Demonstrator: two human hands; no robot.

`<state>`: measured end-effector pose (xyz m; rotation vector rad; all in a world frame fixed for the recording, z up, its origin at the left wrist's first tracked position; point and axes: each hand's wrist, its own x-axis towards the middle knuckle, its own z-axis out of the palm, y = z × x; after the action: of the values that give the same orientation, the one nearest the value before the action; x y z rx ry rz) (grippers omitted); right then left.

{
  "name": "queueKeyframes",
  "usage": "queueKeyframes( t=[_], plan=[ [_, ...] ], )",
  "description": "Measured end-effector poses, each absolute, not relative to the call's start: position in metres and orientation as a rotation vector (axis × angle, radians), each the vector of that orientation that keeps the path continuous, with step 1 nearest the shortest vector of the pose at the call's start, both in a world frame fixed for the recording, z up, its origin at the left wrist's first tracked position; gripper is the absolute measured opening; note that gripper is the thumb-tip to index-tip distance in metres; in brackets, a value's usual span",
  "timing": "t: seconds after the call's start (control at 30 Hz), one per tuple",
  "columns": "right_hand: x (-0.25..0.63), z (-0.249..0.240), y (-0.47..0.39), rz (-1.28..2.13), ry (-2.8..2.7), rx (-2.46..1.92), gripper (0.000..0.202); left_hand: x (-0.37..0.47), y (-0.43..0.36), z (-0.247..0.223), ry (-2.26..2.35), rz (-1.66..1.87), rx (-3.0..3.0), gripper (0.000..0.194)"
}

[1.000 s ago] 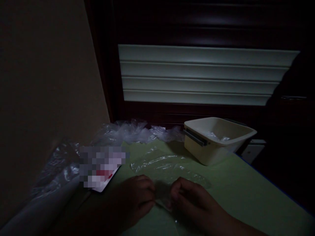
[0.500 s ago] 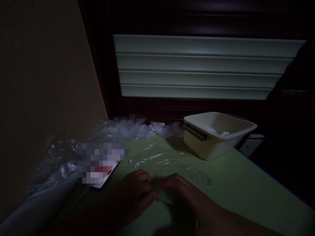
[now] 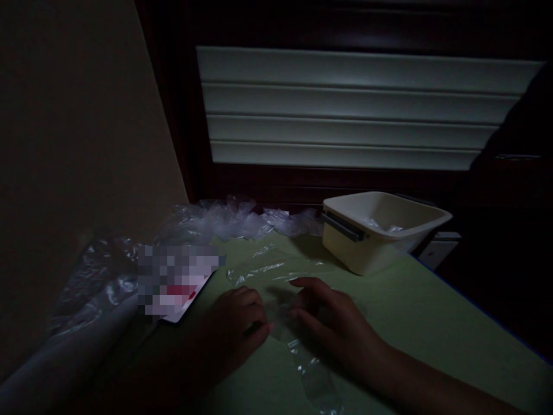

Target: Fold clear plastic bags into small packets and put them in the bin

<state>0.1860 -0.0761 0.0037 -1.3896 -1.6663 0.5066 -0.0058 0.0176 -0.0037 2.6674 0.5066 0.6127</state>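
Near the front middle of the green surface [image 3: 423, 300], my left hand [image 3: 242, 320] is closed, its fingertips pinching the edge of a clear plastic piece [image 3: 318, 377]. That piece runs from between my hands down toward the bottom of the view. My right hand [image 3: 332, 320] is just to the right over the plastic, thumb and index finger apart, and no object shows between them. Another clear plastic sheet [image 3: 268, 265] lies flat beyond my hands.
A cream bin [image 3: 367, 253] with dark handles stands at the back right, clear plastic inside. Crumpled clear plastic [image 3: 233, 222] lines the back and left edges. A partly blurred flat item [image 3: 185, 300] lies left. Behind is a slatted panel [image 3: 345, 109].
My right hand has lifted away from my left and its fingers have spread. The clear plastic piece now extends toward the bottom of the view. The camera view has shifted slightly.
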Motion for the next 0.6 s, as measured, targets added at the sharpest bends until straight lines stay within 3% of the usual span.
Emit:
queueKeyframes(
  t=[0.2, 0.47, 0.6],
  plan=[
    [0.1868, 0.0038, -0.0730, 0.496, -1.727, -1.505, 0.035, -0.0032, 0.0159, -0.0023, 0.558, 0.665, 2.807, 0.010],
    [0.1912, 0.0053, -0.0758, 0.006, -1.930, -1.433, 0.033, -0.0035, 0.0165, -0.0014, 0.711, 0.764, 3.017, 0.009],
    [0.1885, 0.0089, -0.0793, -0.015, -2.221, -1.300, 0.029, -0.0020, 0.0126, 0.0038, 0.586, 0.650, 3.217, 0.007]
  ],
)
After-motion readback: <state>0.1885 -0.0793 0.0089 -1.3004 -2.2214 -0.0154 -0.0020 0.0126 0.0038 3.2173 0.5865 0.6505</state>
